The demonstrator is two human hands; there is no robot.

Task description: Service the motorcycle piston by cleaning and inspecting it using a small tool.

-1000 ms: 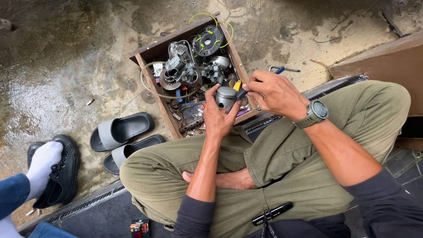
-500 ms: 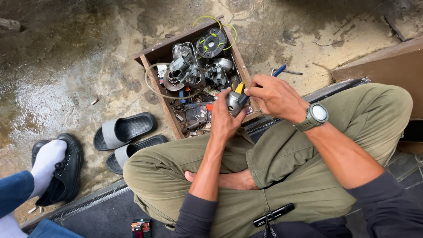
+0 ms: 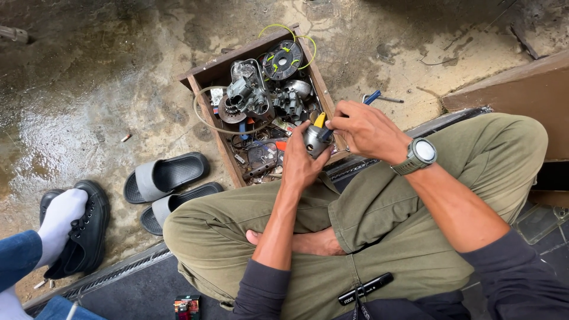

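Left hand: the left hand (image 3: 301, 161) is clenched around a small grey metal cylindrical part (image 3: 314, 141), holding it above the near right corner of the crate.
Right hand: the right hand (image 3: 366, 129) grasps a yellow-handled tool (image 3: 320, 121), tip set against the top of the cylinder; a grey wristwatch (image 3: 419, 154) sits on that wrist.
Step in hand: judged to be working the tool into the cylinder's end while the other hand steadies it; whether it is loosening or prying cannot be told.
Next move calls for: judged, a firm counter-grip on the cylinder and the tool kept in line with it, so the tip does not slip toward the palm.
Crate: open brown wooden crate (image 3: 201, 101) on the wet concrete floor (image 3: 89, 89), full of grey engine parts, a black wound coil disc (image 3: 283, 60) at its far right corner.
Edges: crate's near edge lies just beside the person's olive-trousered knees (image 3: 237, 213).
Open room: bare floor left of the crate; grey-and-black slide sandals (image 3: 166, 176) near its near left corner; a blue-handled tool (image 3: 372, 96) on the floor right of it.
Others: another person's white-socked foot on a black shoe (image 3: 77, 228), well apart, lower left.
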